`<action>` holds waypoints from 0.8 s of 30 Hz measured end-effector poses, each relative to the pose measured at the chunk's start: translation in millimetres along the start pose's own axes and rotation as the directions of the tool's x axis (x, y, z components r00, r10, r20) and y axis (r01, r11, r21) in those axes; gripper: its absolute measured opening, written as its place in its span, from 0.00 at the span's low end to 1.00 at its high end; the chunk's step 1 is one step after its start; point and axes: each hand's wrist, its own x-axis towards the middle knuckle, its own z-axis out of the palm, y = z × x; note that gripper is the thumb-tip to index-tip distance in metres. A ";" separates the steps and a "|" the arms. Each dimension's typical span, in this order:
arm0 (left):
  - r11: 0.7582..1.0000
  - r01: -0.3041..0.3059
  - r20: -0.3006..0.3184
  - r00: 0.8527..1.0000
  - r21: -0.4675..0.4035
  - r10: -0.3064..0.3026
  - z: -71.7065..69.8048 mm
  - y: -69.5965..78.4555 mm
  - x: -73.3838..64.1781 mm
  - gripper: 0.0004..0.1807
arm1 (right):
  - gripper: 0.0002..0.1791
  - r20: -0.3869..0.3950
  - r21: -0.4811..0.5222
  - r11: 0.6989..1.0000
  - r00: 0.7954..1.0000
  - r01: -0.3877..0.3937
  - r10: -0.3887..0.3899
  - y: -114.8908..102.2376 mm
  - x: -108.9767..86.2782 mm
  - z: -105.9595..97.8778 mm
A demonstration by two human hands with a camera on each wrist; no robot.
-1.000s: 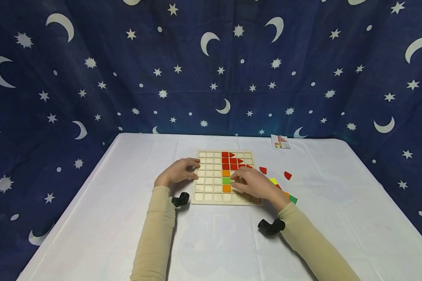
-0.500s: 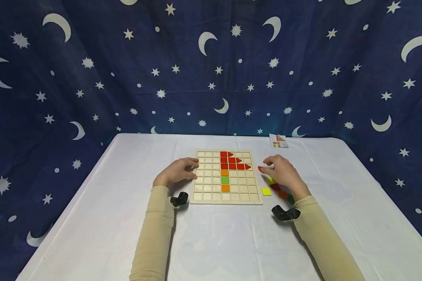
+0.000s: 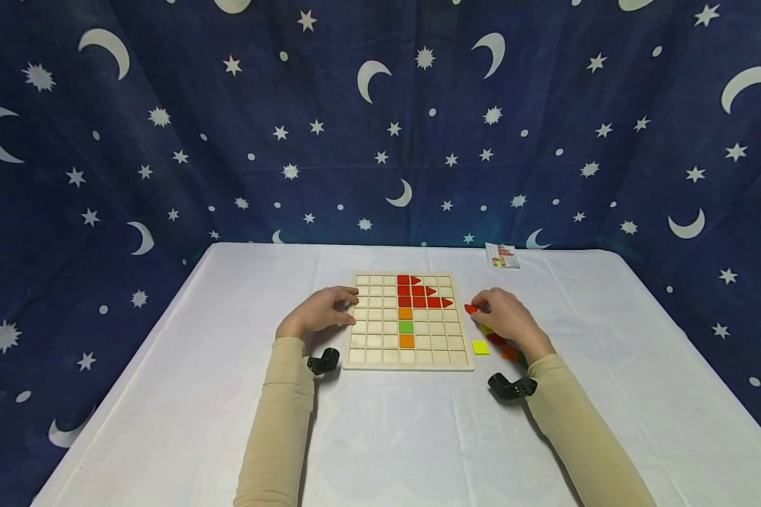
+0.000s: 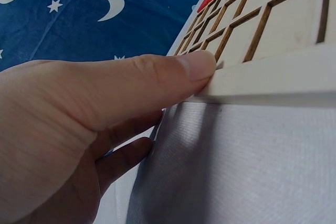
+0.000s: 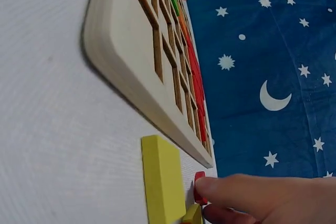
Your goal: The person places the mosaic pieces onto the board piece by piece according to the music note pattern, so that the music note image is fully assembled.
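A pale wooden grid board (image 3: 377,366) lies mid-table, with red squares and triangles, two orange squares and a green square (image 3: 406,327) set in its cells. My left hand (image 3: 316,311) rests against its left side; in the left wrist view the straight thumb (image 4: 157,74) touches the board's rim. Beyond the right edge, my right hand (image 3: 509,315) pinches a small red tile with a rounded side (image 3: 470,308) between thumb and finger. The right wrist view has the thumb tip on that tile, close to the board's corner. The hand partly covers other loose tiles.
A yellow square tile (image 3: 480,347) lies beside the board's right edge. Orange (image 3: 510,352), green (image 3: 523,360), red and yellow tiles sit below my right hand. A small printed card (image 3: 503,255) lies at the back right. A dark star-patterned curtain hangs behind the table.
My right hand has moved right from the board's middle to the loose tiles and closed on a red one. A yellow square now lies apart near the board. The left hand stays.
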 end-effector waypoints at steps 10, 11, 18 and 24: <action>1.000 0.015 -0.003 1.000 -0.014 -0.015 2.8 -0.3 0.6 0.25 | 0.16 -0.026 -0.040 0.999 0.999 0.033 -0.034 0.5 -1.4 3.7; 1.000 0.012 -0.005 1.000 -0.010 -0.012 2.9 -0.5 0.7 0.24 | 0.16 -0.026 -0.041 0.999 0.999 0.034 -0.035 0.3 -1.4 3.7; 1.000 0.004 -0.002 1.000 -0.007 -0.004 3.2 -0.1 0.8 0.25 | 0.19 -0.016 -0.028 0.999 1.000 0.020 -0.020 -2.3 -3.1 1.2; 1.000 0.009 0.008 1.000 -0.002 -0.009 3.6 -0.5 0.6 0.25 | 0.17 -0.017 -0.011 0.996 0.995 0.094 -0.094 -13.7 -7.7 -1.8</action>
